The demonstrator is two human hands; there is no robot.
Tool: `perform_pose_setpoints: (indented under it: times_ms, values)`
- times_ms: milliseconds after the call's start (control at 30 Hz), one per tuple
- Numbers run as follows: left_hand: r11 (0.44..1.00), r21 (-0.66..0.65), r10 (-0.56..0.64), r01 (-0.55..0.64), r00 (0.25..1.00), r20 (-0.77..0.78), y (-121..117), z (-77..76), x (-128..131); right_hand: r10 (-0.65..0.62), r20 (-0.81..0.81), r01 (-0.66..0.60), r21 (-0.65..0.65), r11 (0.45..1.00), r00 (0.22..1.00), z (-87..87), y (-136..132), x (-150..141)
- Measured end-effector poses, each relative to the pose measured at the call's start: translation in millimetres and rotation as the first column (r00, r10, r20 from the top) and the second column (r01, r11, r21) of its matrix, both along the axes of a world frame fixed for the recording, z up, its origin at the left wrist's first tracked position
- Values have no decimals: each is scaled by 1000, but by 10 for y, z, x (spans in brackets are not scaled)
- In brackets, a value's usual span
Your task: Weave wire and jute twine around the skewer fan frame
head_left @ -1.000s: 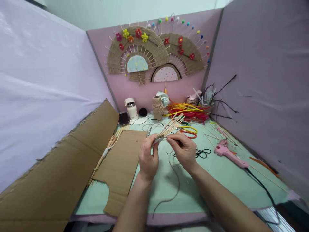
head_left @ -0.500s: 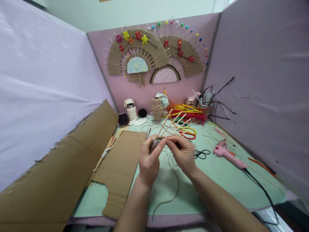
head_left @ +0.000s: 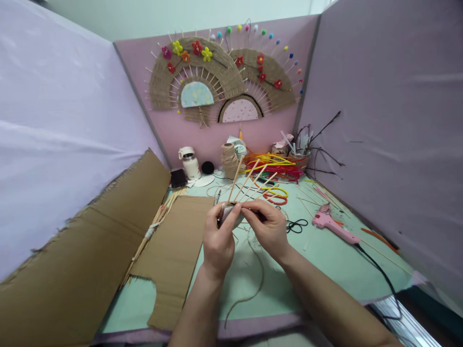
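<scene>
My left hand (head_left: 219, 241) grips a small pale fan base (head_left: 227, 211), its thumb laid across the near side. Several thin wooden sticks (head_left: 249, 185) spread up and out from the base's far edge. My right hand (head_left: 268, 230) is closed in a pinch beside the left thumb, at the foot of the sticks. A length of brown twine (head_left: 262, 277) trails from beneath the right fingers onto the table. The pinched part of it is hidden behind the fingertips.
Cardboard sheets (head_left: 173, 241) and a stick bundle (head_left: 149, 232) lie left. A pink glue gun (head_left: 334, 226) with its cord lies right. Behind are a twine cone (head_left: 229, 161), scissors (head_left: 277, 195), coloured pipe cleaners (head_left: 271, 166) and a white bottle (head_left: 191, 166). Finished fans (head_left: 195, 62) hang on the back panel.
The whole view has shifted slightly, moving the scene left. The fan base has tipped a little in my left hand, showing more of its pale face. Both hands keep their grips.
</scene>
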State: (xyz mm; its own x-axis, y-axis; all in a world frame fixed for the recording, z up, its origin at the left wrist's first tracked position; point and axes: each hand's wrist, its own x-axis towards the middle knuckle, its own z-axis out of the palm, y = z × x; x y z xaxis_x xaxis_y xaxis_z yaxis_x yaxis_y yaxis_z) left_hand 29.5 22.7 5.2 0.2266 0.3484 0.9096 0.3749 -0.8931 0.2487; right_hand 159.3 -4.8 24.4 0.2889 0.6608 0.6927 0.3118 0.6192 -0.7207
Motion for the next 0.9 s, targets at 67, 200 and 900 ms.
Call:
perform_pose_setpoints:
  times_ms: [67,200,900]
  values:
    - [1000,-2,5,-5,1000,15,5,1,6,-13,52,12,17,1000,999,8,4,18]
    - [999,22,36,-37,998,48,-16,36,19,-20,128,13,54,998,992,34,-19,32]
    - [975,65,205,-215,971,123,-3,181,-2,-279,819,798,-314,514,501,-994,-667,2241]
